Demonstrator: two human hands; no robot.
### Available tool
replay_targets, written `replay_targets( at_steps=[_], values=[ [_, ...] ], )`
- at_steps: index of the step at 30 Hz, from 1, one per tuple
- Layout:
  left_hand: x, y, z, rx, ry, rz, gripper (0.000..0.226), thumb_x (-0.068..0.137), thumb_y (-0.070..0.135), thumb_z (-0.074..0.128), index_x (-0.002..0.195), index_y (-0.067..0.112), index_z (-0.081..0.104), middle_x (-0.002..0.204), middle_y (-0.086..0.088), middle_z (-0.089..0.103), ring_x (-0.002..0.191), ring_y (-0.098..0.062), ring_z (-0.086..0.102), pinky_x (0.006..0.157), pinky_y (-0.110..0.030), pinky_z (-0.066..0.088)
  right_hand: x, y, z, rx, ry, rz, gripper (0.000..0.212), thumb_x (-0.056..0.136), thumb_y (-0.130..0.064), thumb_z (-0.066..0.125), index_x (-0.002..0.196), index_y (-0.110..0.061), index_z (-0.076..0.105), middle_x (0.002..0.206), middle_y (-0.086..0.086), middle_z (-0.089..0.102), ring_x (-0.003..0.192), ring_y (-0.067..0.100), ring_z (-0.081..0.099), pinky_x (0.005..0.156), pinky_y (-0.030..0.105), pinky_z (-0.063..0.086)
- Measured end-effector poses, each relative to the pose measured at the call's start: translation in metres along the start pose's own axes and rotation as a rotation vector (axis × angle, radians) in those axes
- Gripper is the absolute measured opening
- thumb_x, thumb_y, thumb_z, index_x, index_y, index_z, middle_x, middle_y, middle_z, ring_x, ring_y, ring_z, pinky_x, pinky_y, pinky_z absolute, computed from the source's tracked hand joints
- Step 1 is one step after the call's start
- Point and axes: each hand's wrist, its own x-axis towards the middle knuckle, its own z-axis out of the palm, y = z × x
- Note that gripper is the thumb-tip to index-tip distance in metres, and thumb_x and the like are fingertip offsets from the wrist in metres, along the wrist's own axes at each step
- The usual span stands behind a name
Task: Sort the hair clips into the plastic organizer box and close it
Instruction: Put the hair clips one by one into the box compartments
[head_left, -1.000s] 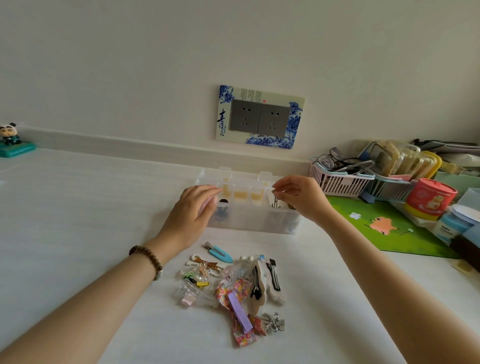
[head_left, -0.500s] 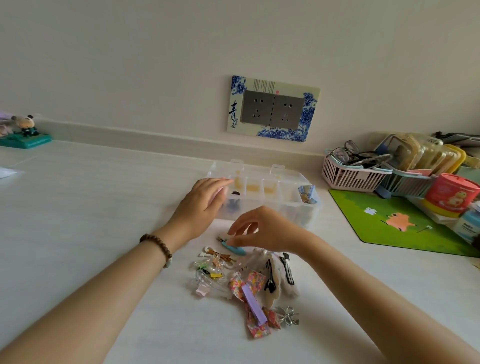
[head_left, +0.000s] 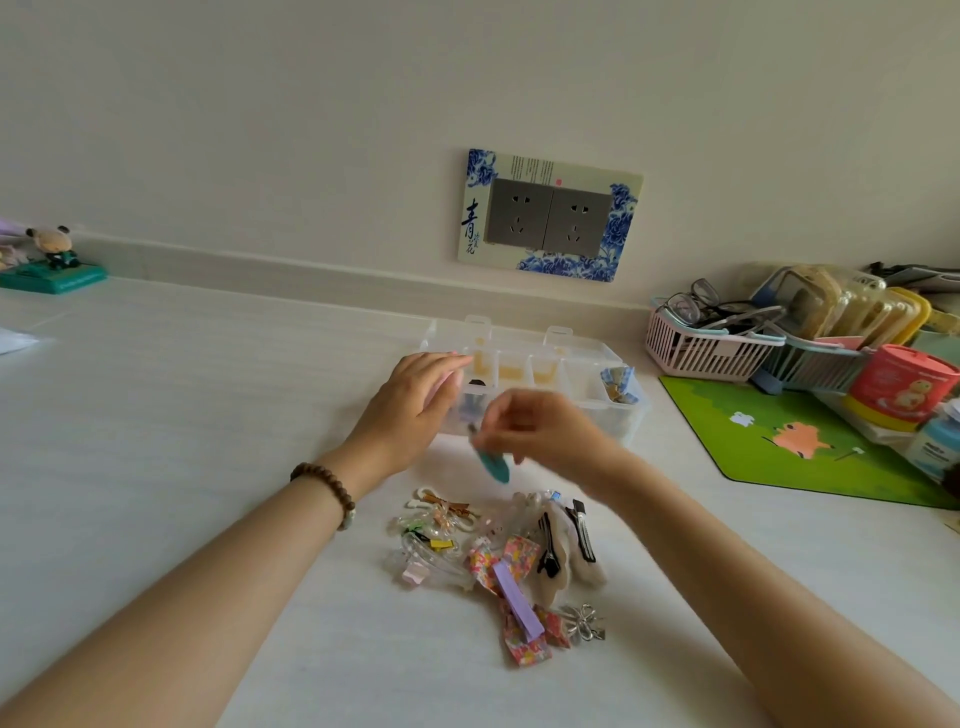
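Note:
The clear plastic organizer box (head_left: 621, 402) stands open on the white table, its lid folded back toward the wall. A blue patterned clip (head_left: 618, 383) lies in its right compartment. My left hand (head_left: 410, 410) rests against the box's left front, fingers spread. My right hand (head_left: 540, 431) hovers just in front of the box, pinching a teal hair clip (head_left: 493, 466) that hangs down, blurred. A pile of hair clips (head_left: 498, 561) lies closer to me: clear, floral, purple, black and silver ones.
A green mat (head_left: 789, 441) lies to the right. Behind it stand a pink basket with glasses (head_left: 706, 343), a red tub (head_left: 901, 384) and other containers. A small figurine (head_left: 52, 260) sits at the far left, with wall sockets (head_left: 548, 215) above the box.
My right hand came back from the box to the pile, took hold of the teal clip and lifted it off the table toward the box. My left hand stayed at the box.

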Motion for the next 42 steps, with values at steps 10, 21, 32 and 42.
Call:
replay_targets(
  at_steps=[10,21,32,42],
  values=[
    [0.002,-0.007,0.003,0.055,0.002,0.048,0.039,0.096,0.039,0.030,0.125,0.028,0.054,0.131,0.006,0.049,0.125,-0.004,0.031,0.102,-0.020,0.022,0.002,0.025,-0.081,0.028,0.752,-0.092,0.014,0.080,-0.011,0.069,0.094,-0.012,0.066,0.081,0.001,0.068,0.068,0.007,0.063,0.054,0.009,0.048],
    [0.001,-0.002,0.003,0.047,0.007,0.038,0.037,0.097,0.032,0.032,0.127,0.024,0.052,0.131,0.008,0.048,0.121,0.004,0.027,0.099,-0.015,0.020,-0.001,0.025,-0.073,-0.424,0.669,-0.179,0.013,0.084,-0.022,0.065,0.096,-0.021,0.072,0.095,-0.007,0.067,0.086,0.005,0.059,0.072,0.004,0.040],
    [0.000,-0.001,0.003,0.033,0.023,0.033,0.035,0.097,0.029,0.033,0.126,0.024,0.052,0.131,0.007,0.048,0.122,0.002,0.029,0.100,-0.018,0.023,-0.020,0.008,-0.039,-0.517,-0.267,0.022,0.026,0.077,-0.040,0.069,0.100,-0.027,0.072,0.098,-0.012,0.072,0.085,-0.002,0.064,0.080,0.014,0.049],
    [0.001,-0.002,0.004,0.041,0.026,0.035,0.035,0.097,0.028,0.033,0.125,0.022,0.053,0.132,0.005,0.048,0.121,0.001,0.030,0.100,-0.017,0.022,-0.019,0.014,-0.036,-0.470,-0.341,0.049,0.016,0.079,-0.031,0.070,0.091,-0.021,0.071,0.090,-0.004,0.071,0.079,0.003,0.062,0.083,0.019,0.048]
  ],
)
